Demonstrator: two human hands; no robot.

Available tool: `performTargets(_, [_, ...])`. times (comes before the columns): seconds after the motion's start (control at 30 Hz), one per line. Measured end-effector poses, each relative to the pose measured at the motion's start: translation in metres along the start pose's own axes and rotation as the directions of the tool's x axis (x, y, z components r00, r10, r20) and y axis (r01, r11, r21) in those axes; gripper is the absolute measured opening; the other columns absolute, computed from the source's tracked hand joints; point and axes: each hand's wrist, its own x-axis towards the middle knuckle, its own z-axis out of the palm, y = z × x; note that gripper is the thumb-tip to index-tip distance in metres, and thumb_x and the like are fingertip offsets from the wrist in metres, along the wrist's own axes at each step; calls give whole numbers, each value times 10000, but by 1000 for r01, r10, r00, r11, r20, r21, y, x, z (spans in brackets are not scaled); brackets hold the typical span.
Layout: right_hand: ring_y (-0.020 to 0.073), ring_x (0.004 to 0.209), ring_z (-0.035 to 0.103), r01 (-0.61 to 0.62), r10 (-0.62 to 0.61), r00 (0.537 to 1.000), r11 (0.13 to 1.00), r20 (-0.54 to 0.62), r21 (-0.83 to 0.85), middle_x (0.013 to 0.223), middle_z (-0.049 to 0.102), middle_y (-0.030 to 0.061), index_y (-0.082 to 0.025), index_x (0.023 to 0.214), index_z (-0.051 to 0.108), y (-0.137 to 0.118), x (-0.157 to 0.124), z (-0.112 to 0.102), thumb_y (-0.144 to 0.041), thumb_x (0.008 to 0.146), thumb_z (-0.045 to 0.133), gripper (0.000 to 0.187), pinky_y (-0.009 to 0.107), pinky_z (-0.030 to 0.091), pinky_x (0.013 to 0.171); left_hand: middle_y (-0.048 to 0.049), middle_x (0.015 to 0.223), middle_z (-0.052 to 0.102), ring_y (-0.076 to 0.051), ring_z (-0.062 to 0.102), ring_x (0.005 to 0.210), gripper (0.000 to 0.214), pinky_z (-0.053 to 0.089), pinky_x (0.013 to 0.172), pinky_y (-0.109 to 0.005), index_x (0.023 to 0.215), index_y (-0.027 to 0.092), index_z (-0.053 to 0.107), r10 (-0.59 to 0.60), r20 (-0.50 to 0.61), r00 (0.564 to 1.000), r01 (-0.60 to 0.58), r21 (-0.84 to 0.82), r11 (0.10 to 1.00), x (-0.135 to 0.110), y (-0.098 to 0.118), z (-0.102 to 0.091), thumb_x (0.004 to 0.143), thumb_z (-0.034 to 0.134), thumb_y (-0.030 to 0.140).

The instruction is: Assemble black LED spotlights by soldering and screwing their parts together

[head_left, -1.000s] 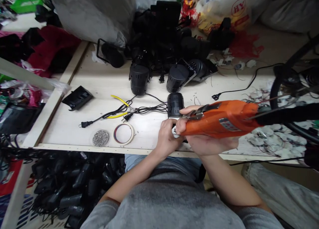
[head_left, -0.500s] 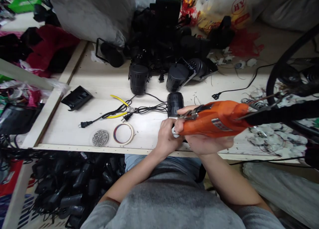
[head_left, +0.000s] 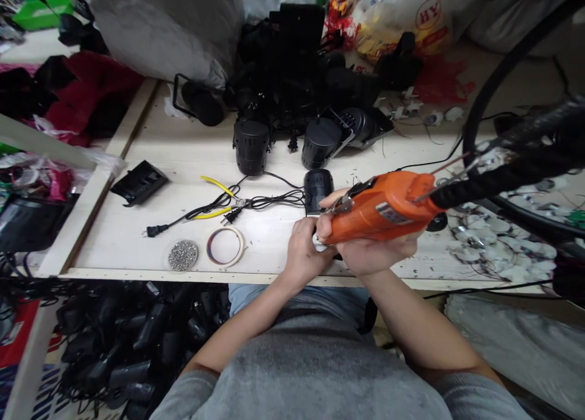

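Observation:
My right hand [head_left: 370, 252] is wrapped round an orange electric screwdriver [head_left: 381, 206], tip pointing down at the table's front edge. A black cable [head_left: 503, 167] runs from its rear to the upper right. My left hand [head_left: 304, 252] is closed on a small white part [head_left: 319, 243] right under the tool's tip; most of that part is hidden by fingers. A black cylindrical housing [head_left: 319, 189] stands just behind both hands.
On the pale table [head_left: 183, 158] lie yellow-handled pliers [head_left: 219, 197], a black plug lead [head_left: 183, 220], a tape ring [head_left: 225, 245] and a pile of small screws [head_left: 183, 255]. More black housings [head_left: 251, 145] crowd the back. White round parts [head_left: 498, 249] lie at right. Black parts fill the space below left.
The orange screwdriver and my right hand have shifted slightly left, and its rear end with the cable has tilted upward. My left hand stays on the small part.

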Motion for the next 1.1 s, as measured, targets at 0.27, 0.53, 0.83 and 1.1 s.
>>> performTargets(0.27, [295,686,659,-67,68,996,998,62,-12,624,623,78,-221,850,712,-6,19,20,-900,675,513,729,426,541,519,-54,948,680,-272,654,944,387,553,812,-411,982,215,581,-49,-13,999,49,-40,998,-3,-2,2,666,804,220])
performTargets(0.53, [128,339,401,-139,142,988,989,64,-51,473,486,-17,-235,874,709,-1,33,26,-973,700,352,838,276,309,299,-72,1015,714,-261,675,959,424,556,813,-391,1014,194,625,0,-84,996,3,37,999,-4,-6,7,654,840,252])
performTargets(0.83, [210,606,645,-176,177,983,984,41,-39,698,644,59,-260,917,689,3,33,25,-1008,629,371,862,279,379,355,-66,990,706,-250,674,920,412,561,788,-386,994,196,613,-8,-86,996,10,20,1000,-5,-8,7,671,838,317])
performTargets(1.1, [185,541,619,-179,185,978,982,96,-65,625,631,42,-255,824,704,-11,34,24,-1054,567,314,925,268,376,359,-65,974,692,-246,669,912,409,544,779,-369,1011,188,618,57,-104,993,-54,31,998,-5,-9,7,689,841,302])
